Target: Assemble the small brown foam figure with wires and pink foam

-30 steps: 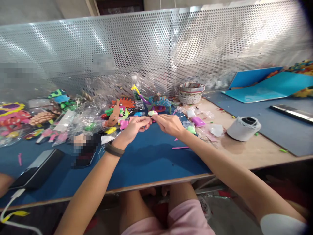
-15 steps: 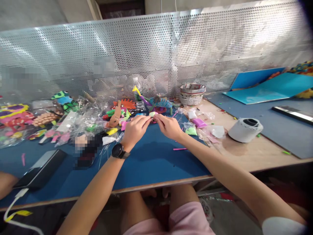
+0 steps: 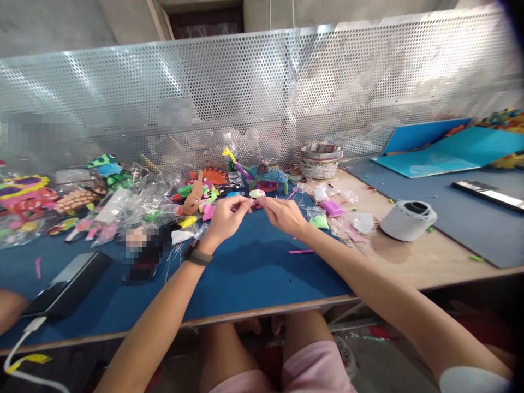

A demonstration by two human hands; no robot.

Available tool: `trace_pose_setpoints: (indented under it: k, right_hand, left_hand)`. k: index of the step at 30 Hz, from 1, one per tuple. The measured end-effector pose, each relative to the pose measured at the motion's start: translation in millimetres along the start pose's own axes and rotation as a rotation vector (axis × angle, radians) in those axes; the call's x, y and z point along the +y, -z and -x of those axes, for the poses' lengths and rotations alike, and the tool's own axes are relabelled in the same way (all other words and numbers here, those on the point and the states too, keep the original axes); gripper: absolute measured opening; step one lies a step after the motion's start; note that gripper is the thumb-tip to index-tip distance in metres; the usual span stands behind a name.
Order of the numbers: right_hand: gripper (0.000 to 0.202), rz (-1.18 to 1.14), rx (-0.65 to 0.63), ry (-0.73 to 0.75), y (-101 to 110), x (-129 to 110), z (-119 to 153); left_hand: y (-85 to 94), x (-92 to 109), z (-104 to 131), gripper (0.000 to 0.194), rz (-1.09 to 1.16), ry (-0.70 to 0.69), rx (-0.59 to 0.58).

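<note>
My left hand (image 3: 229, 217) is closed, thumb and forefinger pinched together over the blue table mat (image 3: 262, 278). Opposite it, my right hand (image 3: 284, 214) is closed too, its fingertips almost meeting the left ones. Something tiny and dark shows between the fingertips, too small to name. Just beyond them appears a small rounded pale green and pink piece (image 3: 257, 194), and I cannot tell whether the fingers hold it or it lies behind them. Farther back stands a blue dotted clay animal figure (image 3: 270, 173).
Left lie clear plastic bags (image 3: 158, 188), clay figures, a phone (image 3: 149, 254) and a black power bank (image 3: 67, 284) with a white cable. Right are a purple clay packet (image 3: 332, 208), a green clay bag (image 3: 318, 218), a woven basket (image 3: 321, 162) and a white thread cone (image 3: 408, 221). Perforated metal panels rise behind.
My left hand has turned slightly and its fingers have shifted, with a gap now showing between thumb and forefinger. My right fingers lie flatter and more extended. The view has tilted a little.
</note>
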State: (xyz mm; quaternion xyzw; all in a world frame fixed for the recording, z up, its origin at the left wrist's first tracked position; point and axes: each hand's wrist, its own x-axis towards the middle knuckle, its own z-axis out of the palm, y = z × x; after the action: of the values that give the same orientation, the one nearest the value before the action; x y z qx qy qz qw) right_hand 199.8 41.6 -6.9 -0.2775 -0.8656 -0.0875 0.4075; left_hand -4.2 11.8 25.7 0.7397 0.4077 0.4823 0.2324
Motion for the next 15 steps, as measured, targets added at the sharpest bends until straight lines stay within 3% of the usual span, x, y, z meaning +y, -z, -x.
trace_pose_setpoints:
  k: [4, 6, 8, 11, 13, 15]
  right_hand:
    - [0.031, 0.077, -0.022, 0.165, 5.9, 2.3, -1.7]
    - [0.032, 0.091, -0.027, 0.222, 6.4, 1.3, -1.7]
    - [0.031, 0.076, -0.023, 0.2, 5.5, -0.4, -1.3]
    - [0.028, 0.039, -0.004, 0.068, 2.7, -2.2, -0.2]
    - [0.027, 0.027, 0.015, -0.019, 0.8, -2.7, 0.3]
    - [0.027, 0.019, 0.03, -0.08, -0.9, -3.0, 0.4]
  left_hand:
    - [7.7, -4.0, -4.4, 0.034, 0.527, 0.391, -0.252]
    - [11.9, -4.6, -5.2, 0.034, 0.635, 0.518, -0.367]
    - [13.2, -3.3, -5.1, 0.036, 0.61, 0.53, -0.394]
    - [8.4, 0.3, -3.2, 0.036, 0.345, 0.307, -0.18]
    - [3.2, 1.7, -1.0, 0.03, 0.071, 0.056, 0.047]
    - [-0.6, 1.1, 1.3, 0.026, -0.199, -0.193, 0.151]
